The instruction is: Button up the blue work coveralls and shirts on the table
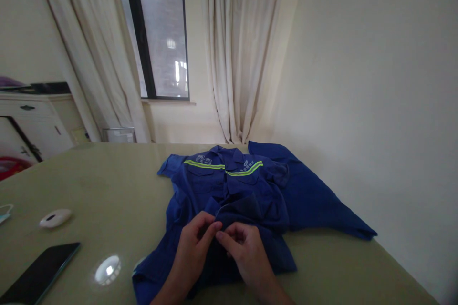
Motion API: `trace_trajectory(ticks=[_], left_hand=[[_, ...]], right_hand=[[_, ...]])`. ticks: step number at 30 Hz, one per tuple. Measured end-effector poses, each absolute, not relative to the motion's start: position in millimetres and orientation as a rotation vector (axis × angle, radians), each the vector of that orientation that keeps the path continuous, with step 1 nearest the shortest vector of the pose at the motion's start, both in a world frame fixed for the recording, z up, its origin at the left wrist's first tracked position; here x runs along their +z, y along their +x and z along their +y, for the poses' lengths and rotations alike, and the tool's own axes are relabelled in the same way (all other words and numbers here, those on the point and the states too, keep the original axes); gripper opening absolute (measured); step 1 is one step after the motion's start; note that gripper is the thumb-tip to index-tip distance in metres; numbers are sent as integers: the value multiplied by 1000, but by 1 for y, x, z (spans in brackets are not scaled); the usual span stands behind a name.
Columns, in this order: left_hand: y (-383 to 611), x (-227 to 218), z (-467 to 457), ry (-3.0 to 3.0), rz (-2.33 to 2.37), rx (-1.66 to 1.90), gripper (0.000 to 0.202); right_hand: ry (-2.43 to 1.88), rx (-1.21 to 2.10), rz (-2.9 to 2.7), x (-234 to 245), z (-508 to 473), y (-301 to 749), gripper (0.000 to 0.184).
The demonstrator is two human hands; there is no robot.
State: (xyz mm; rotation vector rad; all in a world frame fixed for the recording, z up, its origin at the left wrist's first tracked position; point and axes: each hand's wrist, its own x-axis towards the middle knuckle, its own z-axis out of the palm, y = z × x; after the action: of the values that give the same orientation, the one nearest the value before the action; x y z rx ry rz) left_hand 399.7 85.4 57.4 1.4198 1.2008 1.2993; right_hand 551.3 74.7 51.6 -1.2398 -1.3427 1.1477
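A blue work jacket (203, 181) with yellow-green reflective stripes and pale printing on the chest lies front up, its collar toward the window. Near its lower front, my left hand (196, 243) pinches the fabric between thumb and fingers. Close beside it, my right hand (243, 250) is also closed on the jacket's edge, thumb tip almost touching the left thumb. The cloth around my fingers is bunched and folded up. Whether a button or fastener is between the fingertips is hidden. Another spread of blue cloth (311, 195) extends to the right from under the jacket.
On the left of the glossy greenish table (118, 190) lie a dark phone (39, 271) and a small white oval object (56, 218). A wall (375, 105) borders the right side. Curtains (239, 47) and a window stand behind, a white cabinet (36, 124) at far left.
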Motion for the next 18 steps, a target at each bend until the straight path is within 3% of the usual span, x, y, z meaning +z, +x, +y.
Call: trace_trajectory(ticks=[7, 18], left_hand=[[405, 57, 87, 1294, 1149, 1260, 44], [408, 33, 92, 670, 1034, 1124, 51]], right_hand=[[-1144, 1241, -1213, 44, 78, 549, 39], [-1092, 423, -1938, 42, 78, 558, 18]])
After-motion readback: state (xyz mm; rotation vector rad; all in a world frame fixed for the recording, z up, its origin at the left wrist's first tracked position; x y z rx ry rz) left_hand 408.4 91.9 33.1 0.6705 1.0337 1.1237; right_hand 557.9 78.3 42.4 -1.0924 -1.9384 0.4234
